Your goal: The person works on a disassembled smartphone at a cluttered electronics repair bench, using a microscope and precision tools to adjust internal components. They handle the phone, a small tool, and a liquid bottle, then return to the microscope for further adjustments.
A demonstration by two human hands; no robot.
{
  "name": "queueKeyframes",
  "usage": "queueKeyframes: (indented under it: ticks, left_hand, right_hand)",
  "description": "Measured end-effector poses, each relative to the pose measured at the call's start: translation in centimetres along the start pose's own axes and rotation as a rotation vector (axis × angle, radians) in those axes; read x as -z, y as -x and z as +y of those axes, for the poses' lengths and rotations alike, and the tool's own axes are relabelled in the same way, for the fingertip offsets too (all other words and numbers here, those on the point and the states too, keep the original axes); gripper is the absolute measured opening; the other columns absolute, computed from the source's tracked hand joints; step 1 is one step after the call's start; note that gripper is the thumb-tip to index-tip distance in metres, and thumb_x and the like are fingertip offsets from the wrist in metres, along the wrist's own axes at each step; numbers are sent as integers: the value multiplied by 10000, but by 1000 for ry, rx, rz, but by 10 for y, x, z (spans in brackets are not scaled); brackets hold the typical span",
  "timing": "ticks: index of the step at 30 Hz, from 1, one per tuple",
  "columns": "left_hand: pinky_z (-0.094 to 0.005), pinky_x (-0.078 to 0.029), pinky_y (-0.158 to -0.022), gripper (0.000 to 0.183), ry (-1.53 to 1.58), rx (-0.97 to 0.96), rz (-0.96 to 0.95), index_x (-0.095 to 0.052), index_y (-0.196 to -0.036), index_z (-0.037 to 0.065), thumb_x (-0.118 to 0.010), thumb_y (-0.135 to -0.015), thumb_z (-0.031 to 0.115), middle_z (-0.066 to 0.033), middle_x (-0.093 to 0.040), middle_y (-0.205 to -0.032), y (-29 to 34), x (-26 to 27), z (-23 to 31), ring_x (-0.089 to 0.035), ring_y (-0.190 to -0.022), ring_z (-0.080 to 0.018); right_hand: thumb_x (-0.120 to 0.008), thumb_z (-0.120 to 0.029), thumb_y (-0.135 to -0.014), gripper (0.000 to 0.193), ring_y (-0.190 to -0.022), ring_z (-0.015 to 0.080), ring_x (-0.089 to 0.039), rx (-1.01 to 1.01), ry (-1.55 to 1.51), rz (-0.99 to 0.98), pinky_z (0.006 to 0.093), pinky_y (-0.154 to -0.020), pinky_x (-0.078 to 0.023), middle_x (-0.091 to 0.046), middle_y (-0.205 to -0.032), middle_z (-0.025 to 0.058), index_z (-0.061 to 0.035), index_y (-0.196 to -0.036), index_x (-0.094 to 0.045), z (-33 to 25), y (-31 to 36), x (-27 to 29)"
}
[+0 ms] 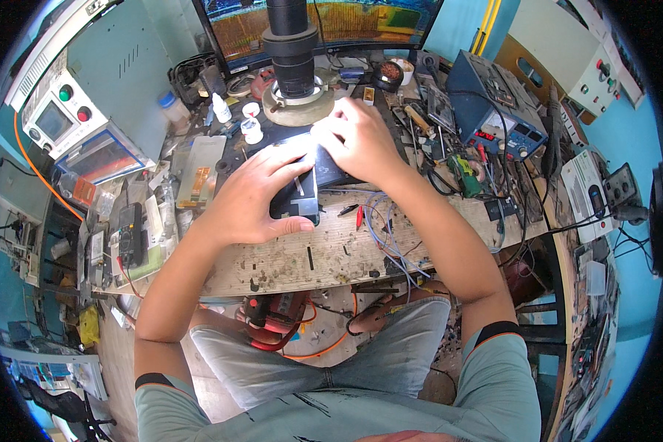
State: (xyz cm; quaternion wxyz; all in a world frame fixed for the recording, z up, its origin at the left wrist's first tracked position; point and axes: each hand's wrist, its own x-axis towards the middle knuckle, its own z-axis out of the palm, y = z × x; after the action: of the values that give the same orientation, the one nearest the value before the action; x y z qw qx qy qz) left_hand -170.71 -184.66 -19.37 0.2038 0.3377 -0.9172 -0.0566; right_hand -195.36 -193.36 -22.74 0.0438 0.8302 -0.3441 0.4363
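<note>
Under the black microscope lies a dark, flat phone-like device with a pale strip along it, brightly lit at its far end. My left hand lies over its left side, thumb at the near edge and fingers reaching across, gripping it. Curled at the lit far end is my right hand, its fingers drawn together; what they pinch, if anything, is hidden by the hand and the glare. A dark mat shows beneath the device.
A monitor stands behind the microscope. White bottles and a clear tray sit left. On the right are a blue bench power supply, tools and cables. Loose wires with a red clip lie near the front edge.
</note>
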Motion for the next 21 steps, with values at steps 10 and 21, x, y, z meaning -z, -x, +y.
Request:
queueKeyframes:
  ticks: [10,21]
  left_hand:
    - [-512,-368,-1206,925,-4,-39,46,-589,-1453,35,-841,-769,605,-205,-547,-1524,0,0,0,-491,-1421,-423]
    - [-528,-331,-1235,984,3,-12,8,-557,-1501,55,-812,-762,653,-203,-510,-1572,0,-2,-2,-448,-1468,-429]
  right_hand:
    - [-706,-233,-896,175,-1001,300,-625,93,-12,-74,441,-891,-486,-673,-990,100,-68,-866,-760,-7,1,2]
    - [-736,-202,-906,162,-947,284,-628,116,-53,-50,421,-861,-490,-656,-938,82,-57,-836,-750,-11,-2,11]
